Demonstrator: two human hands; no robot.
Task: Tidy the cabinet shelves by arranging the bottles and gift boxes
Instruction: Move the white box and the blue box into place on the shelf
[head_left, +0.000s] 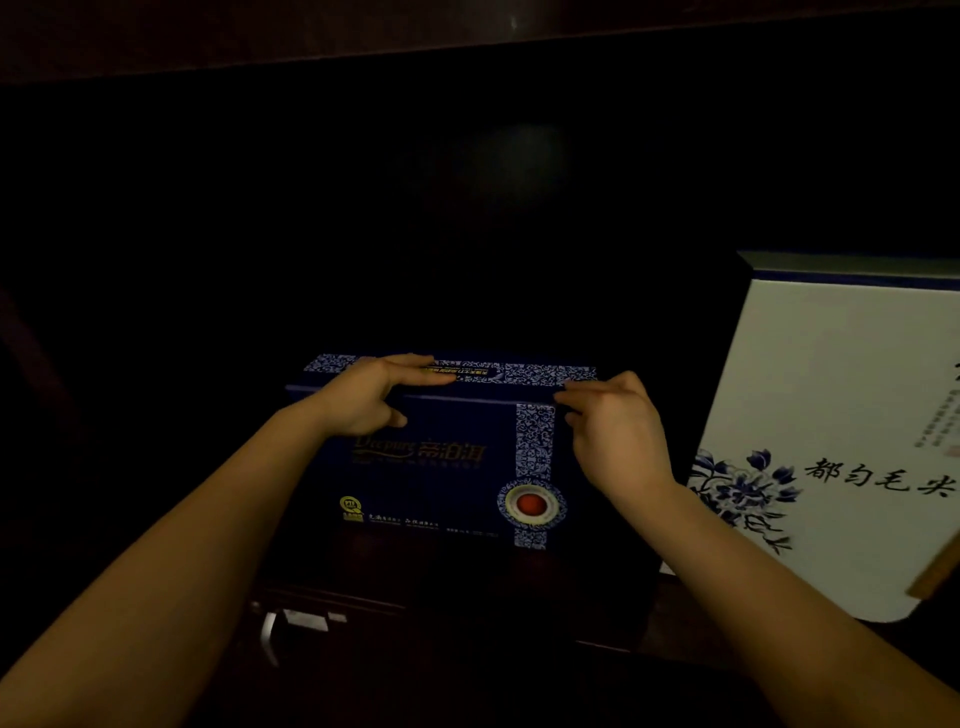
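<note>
A dark blue gift box with gold lettering, a blue-and-white patterned band and a red dot emblem stands upright on a dark cabinet shelf. My left hand grips its top left edge, fingers lying over the top and thumb on the front face. At the box's top right corner, my right hand pinches the edge with its fingertips. A larger white gift box with blue flowers and black calligraphy stands to the right, leaning slightly.
The shelf interior behind and to the left is very dark. The wooden shelf front edge runs below the boxes, with a metal handle under it. An upper shelf board spans the top.
</note>
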